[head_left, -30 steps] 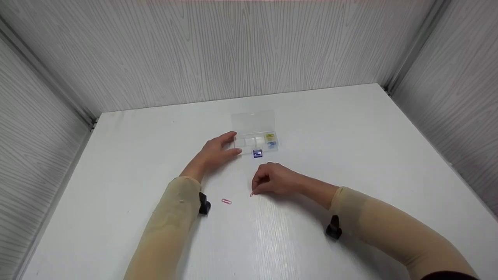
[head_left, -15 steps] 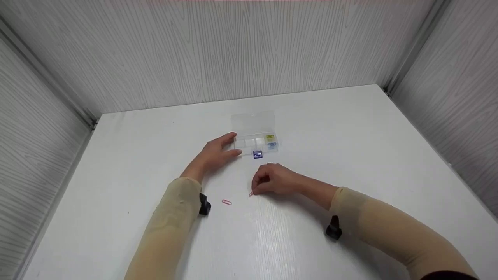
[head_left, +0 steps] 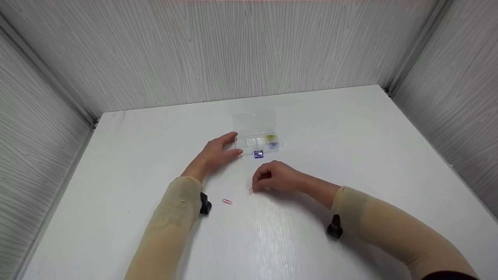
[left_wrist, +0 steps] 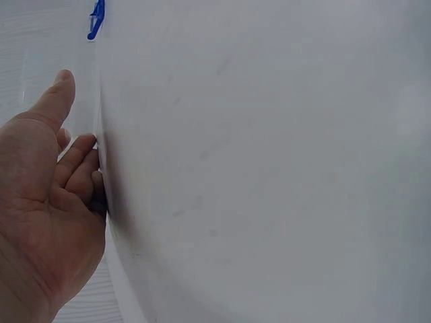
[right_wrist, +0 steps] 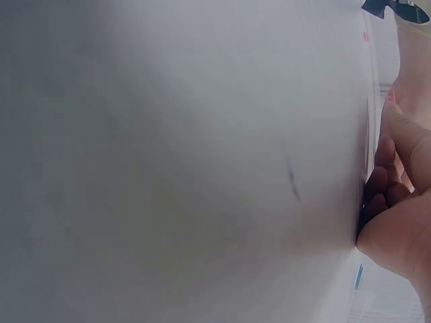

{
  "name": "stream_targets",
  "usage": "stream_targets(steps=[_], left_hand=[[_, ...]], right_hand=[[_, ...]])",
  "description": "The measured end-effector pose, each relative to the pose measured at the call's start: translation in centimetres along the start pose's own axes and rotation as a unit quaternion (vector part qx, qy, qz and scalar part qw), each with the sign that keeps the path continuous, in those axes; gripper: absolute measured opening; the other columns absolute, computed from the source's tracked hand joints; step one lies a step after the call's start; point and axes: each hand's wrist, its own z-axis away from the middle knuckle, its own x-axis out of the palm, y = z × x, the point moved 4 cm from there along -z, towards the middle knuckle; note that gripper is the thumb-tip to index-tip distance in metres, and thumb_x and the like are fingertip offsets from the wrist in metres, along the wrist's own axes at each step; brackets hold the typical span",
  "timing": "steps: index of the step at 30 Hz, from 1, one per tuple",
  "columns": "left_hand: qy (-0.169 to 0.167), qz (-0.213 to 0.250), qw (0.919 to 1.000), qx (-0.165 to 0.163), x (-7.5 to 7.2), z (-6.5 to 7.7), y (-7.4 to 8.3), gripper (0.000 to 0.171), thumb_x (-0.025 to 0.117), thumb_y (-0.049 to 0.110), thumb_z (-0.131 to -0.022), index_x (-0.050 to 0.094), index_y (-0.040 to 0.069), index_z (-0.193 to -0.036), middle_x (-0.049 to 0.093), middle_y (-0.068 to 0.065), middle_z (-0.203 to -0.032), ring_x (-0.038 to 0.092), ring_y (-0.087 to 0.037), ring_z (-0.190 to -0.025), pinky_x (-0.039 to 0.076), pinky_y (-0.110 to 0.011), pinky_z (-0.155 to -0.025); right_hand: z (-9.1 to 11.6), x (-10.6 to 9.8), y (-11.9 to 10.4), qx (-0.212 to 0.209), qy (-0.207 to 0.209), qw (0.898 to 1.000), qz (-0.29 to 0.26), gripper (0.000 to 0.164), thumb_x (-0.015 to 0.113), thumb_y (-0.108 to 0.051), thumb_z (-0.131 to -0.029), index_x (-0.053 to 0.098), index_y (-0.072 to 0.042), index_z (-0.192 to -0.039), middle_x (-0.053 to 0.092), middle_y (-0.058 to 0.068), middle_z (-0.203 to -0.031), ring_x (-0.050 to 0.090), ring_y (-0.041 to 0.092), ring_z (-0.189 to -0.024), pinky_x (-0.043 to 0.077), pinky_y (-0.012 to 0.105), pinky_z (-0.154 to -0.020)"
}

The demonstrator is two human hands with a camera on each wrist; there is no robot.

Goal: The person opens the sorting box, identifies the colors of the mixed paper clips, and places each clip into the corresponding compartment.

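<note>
A clear plastic compartment box (head_left: 246, 145) stands with its lid raised, a blue latch (head_left: 258, 154) at its front. My left hand (head_left: 218, 153) holds the box's left end, thumb at the front and fingers at the back. Between thumb and forefinger, my right hand (head_left: 278, 178) pinches a small pink paper clip (head_left: 251, 191), just over the table in front of the box. Another pink paper clip (head_left: 227, 202) lies flat on the table, left of that hand. In the right wrist view, the pinched clip (right_wrist: 390, 98) shows at the fingertips.
Yellow pieces (head_left: 270, 137) lie in the box's back right compartment, blue ones (head_left: 272, 145) in the compartment in front of it. The white table (head_left: 350, 128) is bounded by grey wood-grain panels (head_left: 241, 50) at the back and sides.
My right hand has risen very slightly with the pink paper clip in its pinch. The left hand keeps its place at the box.
</note>
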Motion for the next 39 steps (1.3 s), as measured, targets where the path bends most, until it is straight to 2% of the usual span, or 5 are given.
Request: stream_targets(steps=[10, 18, 27, 34, 39], left_hand=[[0.001, 0.000, 0.9999, -0.012, 0.0, 0.2, 0.1, 0.072, 0.068, 0.051, -0.101, 0.041, 0.031, -0.165, 0.046, 0.004, -0.165, 0.029, -0.024, -0.158, 0.021, -0.048, -0.129], [0.000, 0.013, 0.9999, -0.006, 0.1, 0.2, 0.1, 0.073, 0.069, 0.047, -0.102, 0.040, 0.027, -0.166, 0.044, 0.002, -0.166, 0.028, -0.024, -0.159, 0.021, -0.047, -0.129], [0.001, 0.020, 0.9997, -0.015, 0.2, 0.2, 0.1, 0.075, 0.071, 0.048, -0.101, 0.039, 0.028, -0.166, 0.042, 0.006, -0.167, 0.027, -0.024, -0.159, 0.020, -0.048, -0.129], [-0.001, 0.026, 0.9992, -0.029, 0.2, 0.2, -0.1, 0.074, 0.070, 0.049, -0.101, 0.039, 0.032, -0.166, 0.041, 0.009, -0.167, 0.025, -0.022, -0.160, 0.019, -0.049, -0.129], [0.001, 0.030, 0.9992, -0.026, 0.2, 0.2, -0.2, 0.073, 0.071, 0.049, -0.101, 0.040, 0.032, -0.165, 0.042, 0.009, -0.167, 0.026, -0.021, -0.159, 0.019, -0.048, -0.129]], right_hand=[[-0.3, -1.8, -0.6, -0.003, 0.044, 0.999, -0.025, 0.005, 0.082, -0.022, -0.096, 0.081, -0.017, -0.095, 0.073, -0.003, -0.088, 0.056, 0.014, -0.080, 0.044, 0.025, -0.068], [-0.8, -6.0, -2.1, -0.018, 0.155, 0.988, -0.002, 0.006, 0.080, -0.018, -0.097, 0.080, -0.012, -0.097, 0.072, -0.003, -0.091, 0.058, 0.017, -0.086, 0.046, 0.029, -0.072], [-3.1, -9.5, -1.5, 0.042, 0.255, 0.966, 0.019, 0.008, 0.078, -0.019, -0.099, 0.080, -0.011, -0.101, 0.071, 0.001, -0.097, 0.054, 0.019, -0.091, 0.045, 0.029, -0.072], [-5.2, -9.7, 0.5, 0.108, 0.279, 0.954, 0.012, 0.010, 0.078, -0.021, -0.099, 0.078, -0.011, -0.103, 0.069, 0.003, -0.100, 0.055, 0.018, -0.091, 0.046, 0.029, -0.075], [-6.0, -9.4, 1.4, 0.131, 0.283, 0.950, 0.003, 0.011, 0.078, -0.020, -0.099, 0.078, -0.010, -0.104, 0.069, 0.004, -0.102, 0.056, 0.019, -0.095, 0.047, 0.030, -0.080]])
